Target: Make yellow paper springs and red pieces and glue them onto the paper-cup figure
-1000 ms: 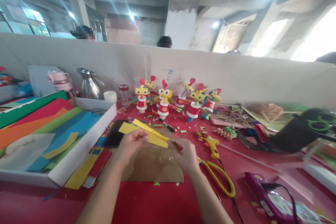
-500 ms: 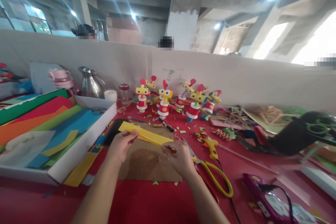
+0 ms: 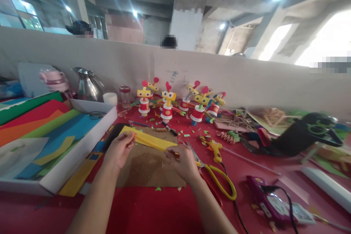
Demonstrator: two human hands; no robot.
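A long strip of yellow paper point(image 3: 149, 139), with a fold along its near edge, is stretched between my two hands above a brown cardboard sheet point(image 3: 148, 172). My left hand point(image 3: 120, 148) pinches its left end between thumb and fingers. At the right end, my right hand point(image 3: 182, 161) is closed on the strip, its fingers partly hiding the paper. Scissors point(image 3: 219, 182) with yellow and red handles lie just right of my right hand. Beyond them rests a yellow glue gun point(image 3: 216, 150). A black flat object point(image 3: 116, 133) lies behind my left hand.
Several paper-cup robot figures point(image 3: 167, 111) stand at the back before a white partition point(image 3: 123, 58). A white box point(image 3: 79, 146) of coloured paper sits at left, near a steel jug point(image 3: 87, 84). A purple device point(image 3: 270, 201) with a cable lies at right.
The whole view has shifted slightly, so things appear a little further left. Both hands keep hold of the yellow strip in nearly the same pose.
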